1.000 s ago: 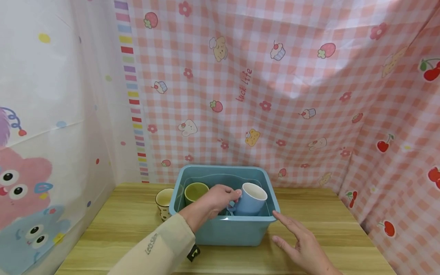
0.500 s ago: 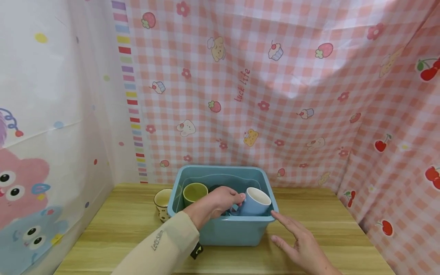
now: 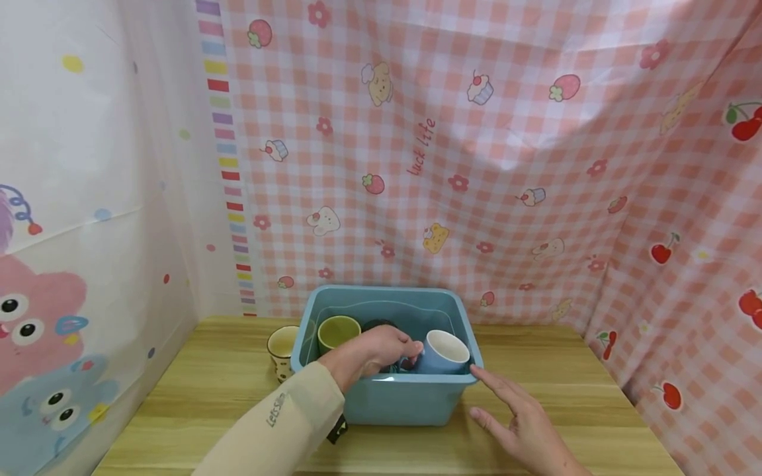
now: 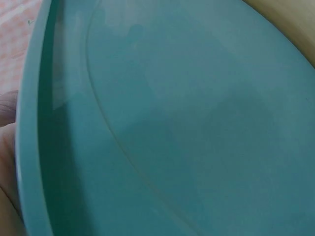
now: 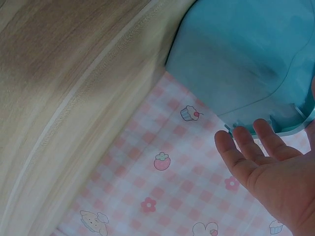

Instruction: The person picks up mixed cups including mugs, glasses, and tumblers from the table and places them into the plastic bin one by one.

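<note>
A light blue mug (image 3: pixel 445 357) with a white inside stands tilted at the right end of the blue plastic bin (image 3: pixel 405 402). My left hand (image 3: pixel 381 349) reaches over the bin's front rim and pinches the mug near its handle. Only the edge of that hand (image 4: pixel 7 162) shows in the left wrist view, past the bin's wall (image 4: pixel 172 98). At the bin's front right corner, my right hand (image 3: pixel 524 420) has its fingers extended, with the fingertips at the rim. The right wrist view shows this hand (image 5: pixel 283 179) with straight fingers against the bin (image 5: pixel 236 59).
An olive green mug (image 3: pixel 339 332) stands in the bin's left part. A dark object (image 3: pixel 380 324) is mostly hidden behind my left hand. Outside the bin at left, a cream patterned cup (image 3: pixel 281 350) stands on the wooden table (image 3: pixel 202 383). Checked cloth (image 3: pixel 512 264) hangs behind.
The blue mug, held in my left hand, has moved slightly right and lower inside the bin. My right hand has stayed at the rim.
</note>
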Motion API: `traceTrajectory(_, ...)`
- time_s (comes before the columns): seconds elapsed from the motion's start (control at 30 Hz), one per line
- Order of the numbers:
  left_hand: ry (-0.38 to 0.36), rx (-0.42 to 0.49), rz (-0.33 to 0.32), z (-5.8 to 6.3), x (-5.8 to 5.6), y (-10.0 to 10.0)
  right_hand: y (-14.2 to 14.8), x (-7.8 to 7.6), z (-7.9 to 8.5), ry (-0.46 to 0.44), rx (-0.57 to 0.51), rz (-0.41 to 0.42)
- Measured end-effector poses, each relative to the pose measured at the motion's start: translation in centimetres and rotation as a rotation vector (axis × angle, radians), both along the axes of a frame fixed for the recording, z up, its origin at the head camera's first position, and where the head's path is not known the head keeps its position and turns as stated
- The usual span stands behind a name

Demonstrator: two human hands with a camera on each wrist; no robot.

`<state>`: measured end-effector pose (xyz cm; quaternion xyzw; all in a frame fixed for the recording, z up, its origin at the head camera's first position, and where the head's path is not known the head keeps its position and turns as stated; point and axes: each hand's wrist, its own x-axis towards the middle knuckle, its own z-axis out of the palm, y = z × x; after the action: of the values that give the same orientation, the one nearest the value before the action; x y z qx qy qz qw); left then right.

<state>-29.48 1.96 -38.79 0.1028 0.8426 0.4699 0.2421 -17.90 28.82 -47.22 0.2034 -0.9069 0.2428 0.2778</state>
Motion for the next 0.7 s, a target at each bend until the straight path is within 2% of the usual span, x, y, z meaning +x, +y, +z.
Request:
traceTrajectory(0.23, 0.016, -0.031, -0.066, -0.21, -0.4, -0.5, 0.06, 0.02, -0.04, -0.005, -0.004, -0.005)
traceTrajectory(0.7, 0.011, -0.04, -0.147, -0.91, -0.96, -0.97, 0.2, -0.09, -0.3, -0.029, -0.009, -0.014)
